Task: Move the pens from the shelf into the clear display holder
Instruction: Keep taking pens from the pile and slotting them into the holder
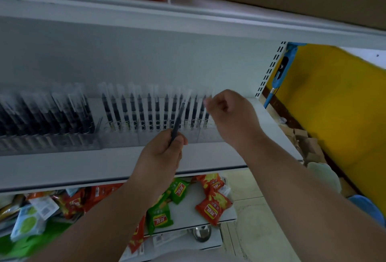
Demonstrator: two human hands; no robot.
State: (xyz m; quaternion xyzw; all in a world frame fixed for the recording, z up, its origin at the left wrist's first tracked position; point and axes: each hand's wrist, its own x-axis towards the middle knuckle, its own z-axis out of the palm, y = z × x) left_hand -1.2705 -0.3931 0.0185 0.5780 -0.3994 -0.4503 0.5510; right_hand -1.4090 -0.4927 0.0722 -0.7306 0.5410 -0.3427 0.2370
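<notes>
The left hand [165, 153] grips a dark pen [177, 121], tilted, in front of the clear holder [167, 134] on the white shelf [83, 169]. The right hand [229, 113] has its fingers curled at the top of the rightmost pen [205, 111] in the row (blur hides whether it pinches it). More pens [52, 113] stand packed on the left.

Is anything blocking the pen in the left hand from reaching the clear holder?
Nothing visible does. The left hand grips the pen in front of the clear display holder, whose standing pens fill most slots.
</notes>
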